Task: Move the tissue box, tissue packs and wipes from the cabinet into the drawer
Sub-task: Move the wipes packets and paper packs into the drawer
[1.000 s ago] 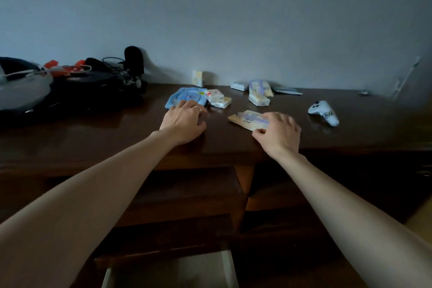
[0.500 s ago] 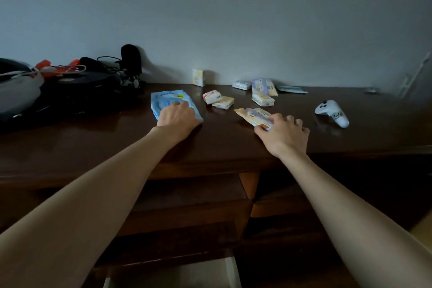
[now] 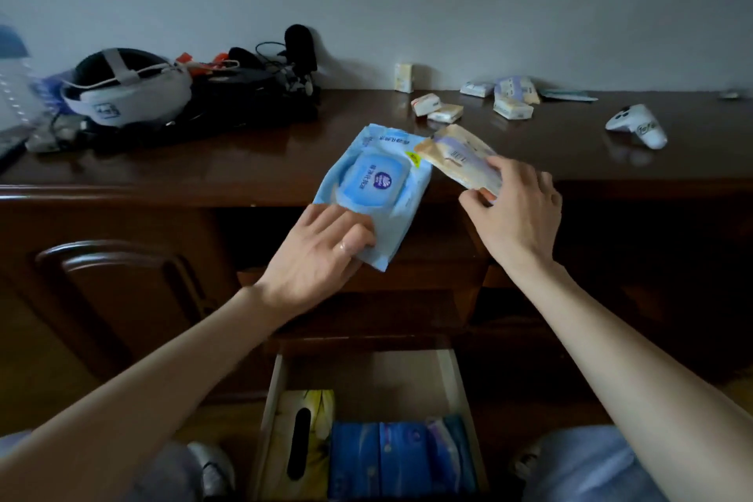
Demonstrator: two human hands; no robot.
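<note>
Left hand (image 3: 315, 253) closed on the near corner of the blue wipes (image 3: 377, 187), fingers over the top face, thumb hidden beneath. Wipes held clear of the cabinet (image 3: 244, 171), past its near edge, flip lid up, far end tilted toward the wall. Right hand (image 3: 515, 212) pinching the near end of the beige pack (image 3: 460, 157), fingers curled over it, thumb under its near edge. Beige pack also lifted, its far corner just beside the right edge of the wipes; touching or not, cannot tell.

Below, between the two forearms, drawer (image 3: 277, 391) pulled open. Inside, yellow tissue box (image 3: 305, 444) at the left, slot facing up; blue packs (image 3: 403, 456) filling the space to its right, side by side.

Left on the cabinet top, far right of center: small packs (image 3: 438, 108) in a pair, touching; another cluster (image 3: 511, 98) further right, one pack leaning on another; a single small box (image 3: 404, 77) upright against the wall; a thin flat sachet (image 3: 570, 95) lying beyond the cluster. White controller (image 3: 637, 124) alone toward the right, well apart from the packs. At far left, white headset (image 3: 126, 92) beside a heap of black cables and gear (image 3: 260, 81).
</note>
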